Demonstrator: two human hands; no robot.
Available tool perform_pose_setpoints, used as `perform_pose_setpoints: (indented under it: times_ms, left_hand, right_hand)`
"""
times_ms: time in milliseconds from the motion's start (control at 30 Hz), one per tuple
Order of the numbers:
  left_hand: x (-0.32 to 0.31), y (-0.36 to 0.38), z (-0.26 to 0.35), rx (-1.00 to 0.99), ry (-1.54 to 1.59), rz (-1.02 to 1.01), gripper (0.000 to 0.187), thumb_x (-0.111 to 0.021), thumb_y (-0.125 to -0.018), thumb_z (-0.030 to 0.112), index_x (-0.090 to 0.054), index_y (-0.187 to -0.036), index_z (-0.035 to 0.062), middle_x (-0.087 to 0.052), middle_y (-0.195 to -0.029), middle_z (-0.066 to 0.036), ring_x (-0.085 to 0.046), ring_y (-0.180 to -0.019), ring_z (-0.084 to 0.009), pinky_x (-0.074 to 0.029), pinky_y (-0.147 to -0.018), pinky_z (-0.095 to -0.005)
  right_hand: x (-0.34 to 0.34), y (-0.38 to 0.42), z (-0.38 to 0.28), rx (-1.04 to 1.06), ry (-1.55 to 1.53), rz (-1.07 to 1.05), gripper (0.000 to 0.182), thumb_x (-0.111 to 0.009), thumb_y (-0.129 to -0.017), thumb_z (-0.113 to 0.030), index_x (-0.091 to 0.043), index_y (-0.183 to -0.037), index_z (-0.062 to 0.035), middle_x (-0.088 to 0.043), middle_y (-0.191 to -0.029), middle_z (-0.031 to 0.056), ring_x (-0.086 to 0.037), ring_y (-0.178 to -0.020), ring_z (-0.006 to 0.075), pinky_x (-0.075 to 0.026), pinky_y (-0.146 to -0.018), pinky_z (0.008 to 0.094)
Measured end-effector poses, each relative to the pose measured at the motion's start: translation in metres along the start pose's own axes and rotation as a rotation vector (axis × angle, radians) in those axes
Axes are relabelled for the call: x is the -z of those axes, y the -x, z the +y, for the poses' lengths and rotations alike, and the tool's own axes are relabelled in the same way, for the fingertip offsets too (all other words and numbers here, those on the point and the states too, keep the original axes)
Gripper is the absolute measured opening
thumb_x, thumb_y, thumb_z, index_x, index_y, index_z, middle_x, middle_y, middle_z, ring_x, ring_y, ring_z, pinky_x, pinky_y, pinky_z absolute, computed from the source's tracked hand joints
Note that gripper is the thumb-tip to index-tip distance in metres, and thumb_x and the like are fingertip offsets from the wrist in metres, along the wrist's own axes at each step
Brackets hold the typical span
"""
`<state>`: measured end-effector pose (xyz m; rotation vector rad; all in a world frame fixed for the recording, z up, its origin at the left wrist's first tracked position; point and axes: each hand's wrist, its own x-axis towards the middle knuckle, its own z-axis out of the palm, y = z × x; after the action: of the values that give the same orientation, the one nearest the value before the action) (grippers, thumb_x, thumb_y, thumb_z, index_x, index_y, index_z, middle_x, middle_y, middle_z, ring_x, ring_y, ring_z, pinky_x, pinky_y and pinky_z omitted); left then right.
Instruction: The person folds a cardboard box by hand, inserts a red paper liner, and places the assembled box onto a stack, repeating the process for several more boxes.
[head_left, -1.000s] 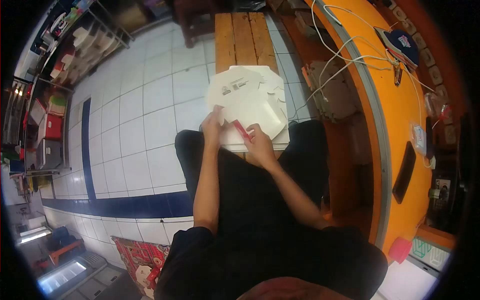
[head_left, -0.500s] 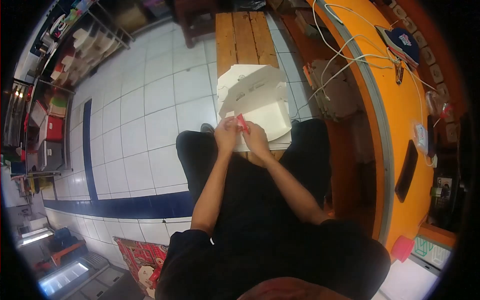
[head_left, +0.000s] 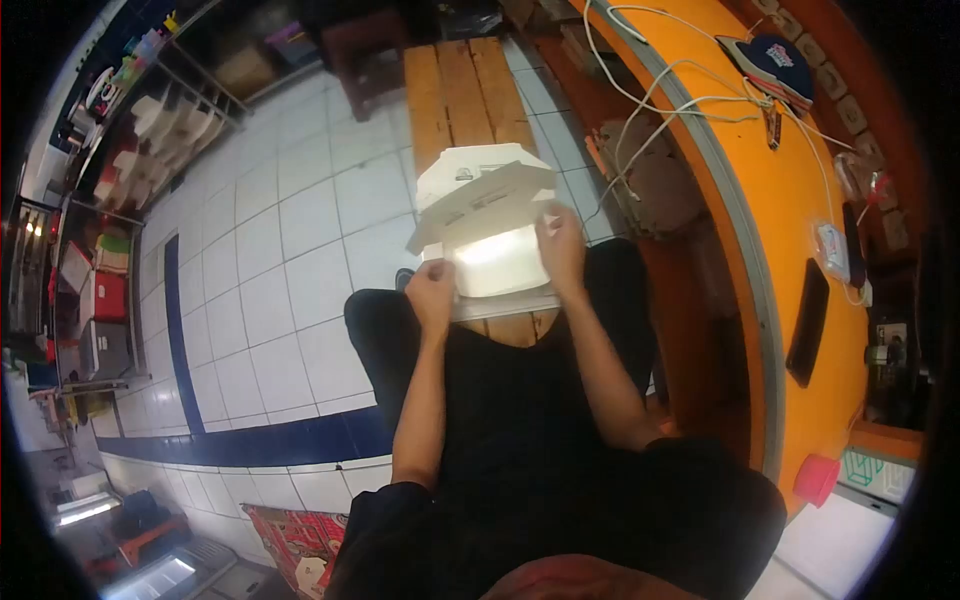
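A white cardboard box (head_left: 495, 268), partly folded up, rests between my knees with its printed lid flap tilted up at the far side. My left hand (head_left: 431, 292) pinches the near left corner of the box. Around its right side, my right hand (head_left: 563, 250) is closed on the upper right corner flap. Beneath and behind the box lies more white cardboard (head_left: 500, 157) with a dark print. All of it sits on a wooden bench (head_left: 465, 95). No red item shows in either hand.
To the right runs an orange counter (head_left: 690, 155) with white cables, a dark cap (head_left: 780, 65) and a black flat object (head_left: 810, 325). Shelves with white boxes (head_left: 165, 125) stand at the left. A red patterned cloth (head_left: 295, 535) lies at lower left.
My hands have moved apart from the left corner, the right one going across to the right corner. The small red item has gone from sight. The lid flap leans further forward.
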<state>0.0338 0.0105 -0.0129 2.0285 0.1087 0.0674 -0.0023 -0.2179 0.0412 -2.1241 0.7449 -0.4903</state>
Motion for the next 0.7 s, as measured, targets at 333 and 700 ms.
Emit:
perform_pose_setpoints:
  times_ms: [333,700]
  left_hand:
    - [0.005,0.010,0.035,-0.219,-0.223,0.062,0.025,-0.072,-0.088,0.020,-0.070,-0.103,0.0005,-0.070,-0.091,-0.018,-0.068,-0.085,-0.0355,-0.053,-0.078,-0.0449]
    - [-0.077,0.018,0.067,-0.099,-0.085,-0.511,0.040,-0.064,-0.092,0.037,-0.077,-0.092,-0.0005,-0.074,-0.077,-0.018,-0.073,-0.073,-0.0303,-0.056,-0.071,-0.0402]
  right_hand:
    - [-0.004,-0.036,0.053,0.054,-0.119,-0.227,0.047,-0.061,-0.099,-0.043,-0.068,-0.095,0.0032,-0.069,-0.089,0.0265,-0.068,-0.085,0.0432,-0.051,-0.079,0.0493]
    - [-0.001,-0.021,0.044,0.026,-0.087,-0.368,0.035,-0.067,-0.098,-0.028,-0.071,-0.086,0.0047,-0.071,-0.071,0.0142,-0.069,-0.058,0.0183,-0.054,-0.060,0.0326]
